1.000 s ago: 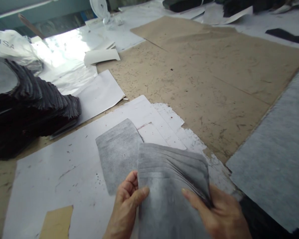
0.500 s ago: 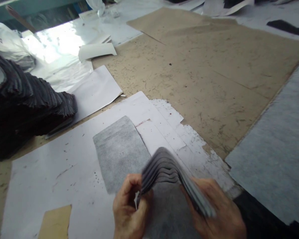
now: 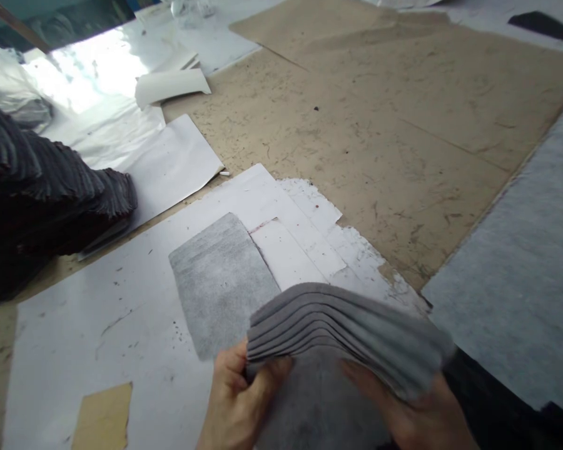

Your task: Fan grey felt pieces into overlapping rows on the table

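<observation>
A stack of grey fabric pieces (image 3: 321, 312) is bent into an arch between my two hands, its layered edges fanned apart. My left hand (image 3: 241, 394) pinches the stack's left side, thumb on the near face. On the right side, my right hand (image 3: 413, 406) grips the same stack, partly hidden behind it and a little blurred. Just beyond my left hand, a single grey fabric piece (image 3: 223, 281) lies flat on a white sheet (image 3: 136, 325).
A tall pile of dark fabric pieces (image 3: 51, 194) stands at the left. Tan paper (image 3: 380, 125) covers the table beyond. Grey-blue sheet material (image 3: 516, 281) lies at the right, and a small yellowish card (image 3: 103, 417) sits at lower left. A curled white paper (image 3: 171, 86) lies farther back.
The held stack has opened into a wider, flatter arch, its right side rising and spreading rightward. My right hand has shifted slightly right and down. The whole view has tilted slightly downward.
</observation>
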Tool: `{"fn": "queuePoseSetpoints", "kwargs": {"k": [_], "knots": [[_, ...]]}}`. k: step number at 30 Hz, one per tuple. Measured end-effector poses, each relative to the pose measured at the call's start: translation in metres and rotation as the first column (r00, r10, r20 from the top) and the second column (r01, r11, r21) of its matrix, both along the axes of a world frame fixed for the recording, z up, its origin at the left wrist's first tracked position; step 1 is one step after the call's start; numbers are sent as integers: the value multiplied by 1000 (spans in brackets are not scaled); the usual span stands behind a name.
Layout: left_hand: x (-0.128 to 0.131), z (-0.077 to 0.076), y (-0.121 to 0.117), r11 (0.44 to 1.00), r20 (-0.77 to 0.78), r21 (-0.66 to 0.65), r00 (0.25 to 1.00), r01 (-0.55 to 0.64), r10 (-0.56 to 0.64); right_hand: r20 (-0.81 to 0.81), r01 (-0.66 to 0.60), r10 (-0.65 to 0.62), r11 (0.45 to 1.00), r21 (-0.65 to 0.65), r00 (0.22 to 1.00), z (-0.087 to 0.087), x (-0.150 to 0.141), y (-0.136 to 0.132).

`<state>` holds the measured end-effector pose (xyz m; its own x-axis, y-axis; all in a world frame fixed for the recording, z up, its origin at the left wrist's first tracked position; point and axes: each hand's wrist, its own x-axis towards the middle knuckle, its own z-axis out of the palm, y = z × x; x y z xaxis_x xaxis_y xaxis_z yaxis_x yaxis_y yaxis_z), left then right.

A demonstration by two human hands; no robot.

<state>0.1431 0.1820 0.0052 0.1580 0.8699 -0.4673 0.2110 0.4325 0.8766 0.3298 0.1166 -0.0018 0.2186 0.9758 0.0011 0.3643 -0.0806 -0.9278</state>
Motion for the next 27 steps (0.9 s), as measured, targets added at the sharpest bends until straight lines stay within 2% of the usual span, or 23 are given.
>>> {"fn": "queuePoseSetpoints", "kwargs": {"k": [1, 2, 3, 4, 5, 6, 7, 9, 11, 12, 13, 15, 16, 17, 18, 20, 22, 24, 27], "knots": [[-1, -5, -3, 971, -97, 213, 991, 109, -89, 177, 3, -22, 994, 106, 984, -3, -3, -4], [0, -10, -6, 885, -210, 419, 970, 203, -122, 324, -25, -38, 982, 189, 945, -5, -7, -8], [1, -15, -10, 766, -317, 583, 944, 270, -92, 435, -57, -54, 970, 238, 899, -7, -11, -10], [2, -19, -13, 656, -394, 691, 919, 303, -9, 515, -70, -75, 964, 256, 854, -7, -15, -11], [5, -22, -17, 588, -441, 747, 893, 312, 86, 574, -54, -109, 964, 259, 812, -7, -19, -11], [7, -25, -19, 575, -471, 758, 868, 308, 156, 579, 3, -143, 972, 235, 803, -7, -21, -9], [10, -25, -19, 608, -494, 738, 848, 292, 192, 532, 97, -178, 979, 177, 828, -6, -23, -6], [15, -23, -15, 745, -494, 630, 853, 218, 168, 417, 268, -250, 963, 15, 874, -6, -21, 2], [18, -17, -6, 888, -411, 440, 909, 135, 66, 321, 342, -282, 928, -149, 904, -5, -15, 10], [19, -14, -1, 939, -348, 330, 937, 98, 24, 257, 349, -290, 909, -227, 922, -4, -11, 13], [19, -10, 4, 972, -285, 226, 959, 64, 3, 166, 341, -304, 890, -303, 938, -4, -7, 16], [17, -4, 12, 997, -198, 81, 980, 0, 16, -85, 282, -349, 858, -430, 933, -2, -2, 19], [16, -2, 14, 998, -191, 52, 981, -23, 32, -181, 245, -359, 855, -456, 915, -2, -2, 19], [14, 0, 15, 998, -212, 48, 976, -35, 44, -211, 229, -350, 866, -445, 913, -2, -2, 19], [12, 1, 15, 997, -267, 66, 962, -42, 58, -162, 249, -334, 884, -395, 929, -3, -4, 18], [7, -1, 13, 985, -437, 170, 894, -24, 97, 146, 343, -320, 920, -187, 936, -7, -8, 15], [2, -7, 10, 960, -555, 280, 820, 27, 139, 480, 353, -340, 933, 65, 809, -14, -10, 12], [-2, -15, 7, 947, -521, 321, 838, 17, 162, 627, 309, -344, 936, 169, 699, -19, -10, 8], [-6, -25, 1, 961, -266, 247, 945, -122, 189, 652, 287, -320, 944, 160, 687, -21, -8, 5]]}}
